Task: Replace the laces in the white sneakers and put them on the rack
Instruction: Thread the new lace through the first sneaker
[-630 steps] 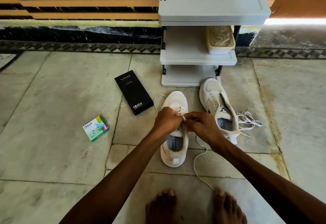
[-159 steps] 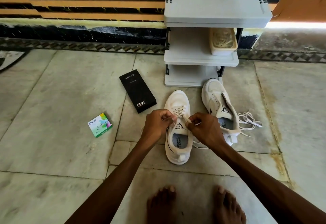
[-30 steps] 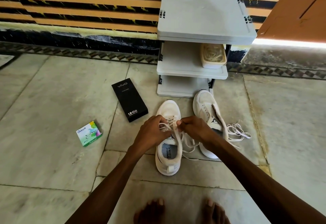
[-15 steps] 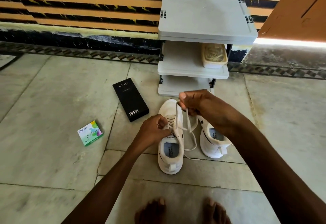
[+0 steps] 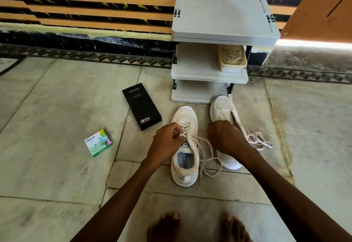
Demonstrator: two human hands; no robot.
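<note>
Laced sneaker (image 5: 185, 158): white, upright on the floor at frame centre, toe toward the rack (image 5: 219, 13). Cream lace (image 5: 207, 162) crisscrossed through its eyelets, untied, ends looping onto the floor at its right.

Second sneaker (image 5: 222, 108): white, just right of the first, toe close to the rack's bottom shelf, tongue lifted.

Loose lace (image 5: 257, 139): tangled on the floor beside it.

Rack: grey, three tiers, upper centre.

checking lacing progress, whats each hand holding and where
Left hand pinches the lace at the sneaker top eyelets; right hand hides its fingers, cannot tell.
</note>
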